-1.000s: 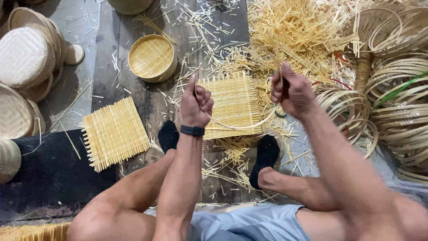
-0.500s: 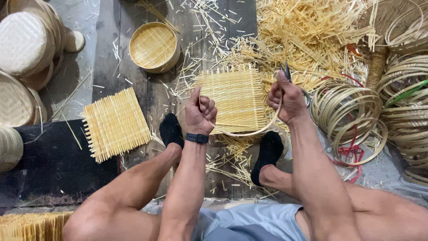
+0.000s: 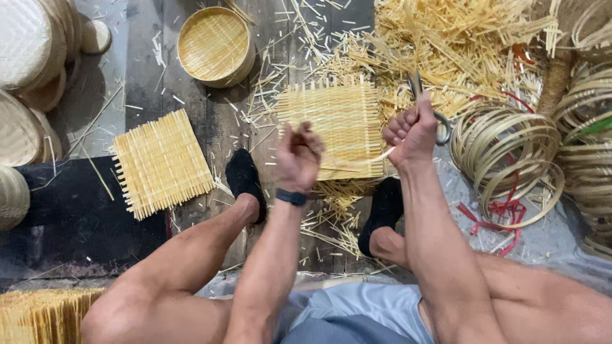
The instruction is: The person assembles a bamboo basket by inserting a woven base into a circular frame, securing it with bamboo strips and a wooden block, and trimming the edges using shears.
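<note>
A square woven bamboo mat [image 3: 341,121] lies on the wooden floor between my feet in black socks. My left hand [image 3: 298,156] is closed above its near left corner, pinching a thin bamboo strip [image 3: 357,162] that curves across to my right hand. My right hand [image 3: 411,134] is closed at the mat's right edge, gripping metal scissors [image 3: 428,105] whose blades point away from me and whose loop handle shows to the right of my fingers.
A second woven mat [image 3: 162,162] lies at the left. A round bamboo basket [image 3: 213,44] sits at the top. Stacked woven lids [image 3: 25,76] fill the far left. Coiled bamboo hoops [image 3: 510,159] lie at right. Loose offcuts [image 3: 459,44] cover the floor beyond.
My view has tilted so the mat sits lower in frame. Both hands have dropped toward the mat's near edge, with the strip still stretched between them.
</note>
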